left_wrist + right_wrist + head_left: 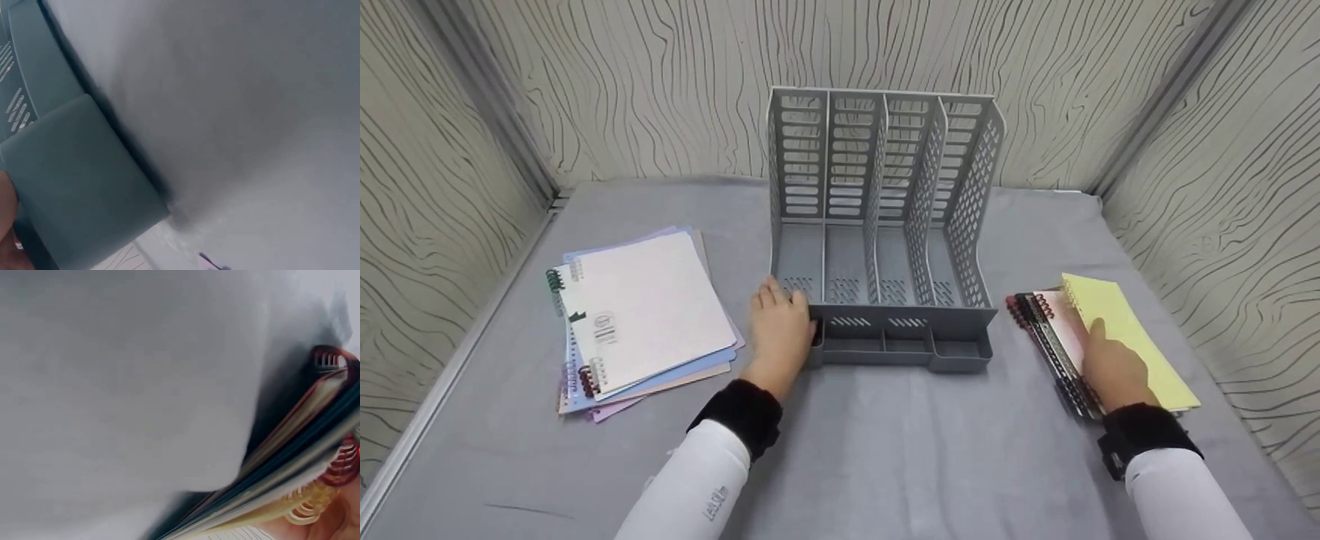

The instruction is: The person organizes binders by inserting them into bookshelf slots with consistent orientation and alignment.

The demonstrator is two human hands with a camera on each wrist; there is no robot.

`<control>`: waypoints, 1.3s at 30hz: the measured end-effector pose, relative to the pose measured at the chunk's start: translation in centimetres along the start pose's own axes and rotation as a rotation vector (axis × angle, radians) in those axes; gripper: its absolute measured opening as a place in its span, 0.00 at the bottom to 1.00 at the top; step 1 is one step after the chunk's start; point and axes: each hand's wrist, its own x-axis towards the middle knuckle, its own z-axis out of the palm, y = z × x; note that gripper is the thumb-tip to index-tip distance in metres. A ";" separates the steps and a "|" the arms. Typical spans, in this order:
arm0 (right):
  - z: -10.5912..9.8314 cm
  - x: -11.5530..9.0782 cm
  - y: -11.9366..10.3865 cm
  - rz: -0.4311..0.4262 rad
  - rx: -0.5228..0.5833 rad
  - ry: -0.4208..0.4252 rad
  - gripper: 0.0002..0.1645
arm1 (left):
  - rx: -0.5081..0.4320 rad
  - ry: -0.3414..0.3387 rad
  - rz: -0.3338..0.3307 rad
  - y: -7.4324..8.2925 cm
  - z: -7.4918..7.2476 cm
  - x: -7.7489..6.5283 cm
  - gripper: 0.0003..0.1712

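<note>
A grey plastic file organizer (900,315) stands upright in the middle, with tall slots behind and small bins in front. My left hand (780,330) grips its front left corner; the left wrist view shows part of that hand (7,208) beside the grey corner bin (84,180). On the right, my right hand (1117,371) rests at the coil edge of a yellow notebook (1140,337), one finger extended over it. The notebook lies askew on top of a stack of spiral notebooks (1054,337). I cannot tell whether the hidden fingers pinch it.
To the left lies a fanned pile of spiral notebooks, a white one (652,307) on top and a blue one (690,365) below. Grey cloth covers the table (885,450). Wood-patterned panels (660,90) enclose the back and both sides.
</note>
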 end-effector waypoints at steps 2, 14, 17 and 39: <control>0.2 -0.1 0.0 -0.012 -0.020 0.024 0.26 | 0.000 0.018 0.007 0.0 0.1 -0.1 0.28; -1.5 -0.5 -0.2 0.071 0.009 0.130 0.31 | -0.030 0.019 -0.006 -0.3 0.1 0.0 0.28; -2.5 -0.7 0.1 0.108 0.039 0.138 0.33 | -0.014 0.016 -0.003 -0.2 0.1 0.1 0.29; -6.5 -3.1 -8.5 -0.125 0.501 0.686 0.33 | -0.044 0.043 0.003 -0.3 0.3 0.0 0.27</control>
